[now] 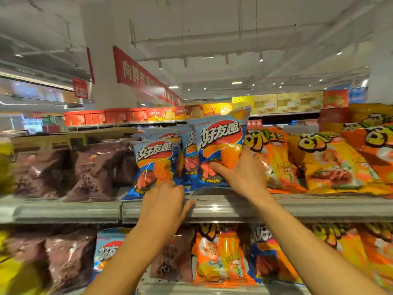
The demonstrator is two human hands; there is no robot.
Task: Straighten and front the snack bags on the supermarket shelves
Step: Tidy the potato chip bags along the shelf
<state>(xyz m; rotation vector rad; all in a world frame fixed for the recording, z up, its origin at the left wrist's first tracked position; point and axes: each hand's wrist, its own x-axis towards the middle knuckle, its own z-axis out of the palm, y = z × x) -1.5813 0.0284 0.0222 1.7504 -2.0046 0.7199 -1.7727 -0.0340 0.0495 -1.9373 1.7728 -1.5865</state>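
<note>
Landmark: grey metal upper shelf [297, 206], its front lip running across the whole view.

Above that shelf, far behind: white ceiling with pipes and spot lamps, and a long red hanging banner [136, 71] with pale characters, cut off and blurred; I read only 向 at its start. Boxed goods in red and yellow line a further shelf behind; print too small to read.

On the shelf, left part: dull purple-brown snack bags [91, 169], labels smeared by motion. Right part: orange and yellow crinkled snack bags [323, 160] with large cartoon lettering, 土豆 legible on one.

On the shelf, centre: blue glossy crisp bags marked 好友趣. My right hand [244, 173] grips the raised blue crisp bag [219, 150], thumb across its front, the other fingers hidden behind it; the bag stands upright, its bottom edge near the shelf. Lower print reads 牛排味. Just left of it stands the front blue crisp bag [154, 165], base on the shelf. My left hand [164, 204] is at its lower edge, fingers curled and close together, touching the foil; a true pinch I cannot tell.

Below the shelf: more bags of the same three kinds, partly covered by my forearms, text mostly cut off.
</note>
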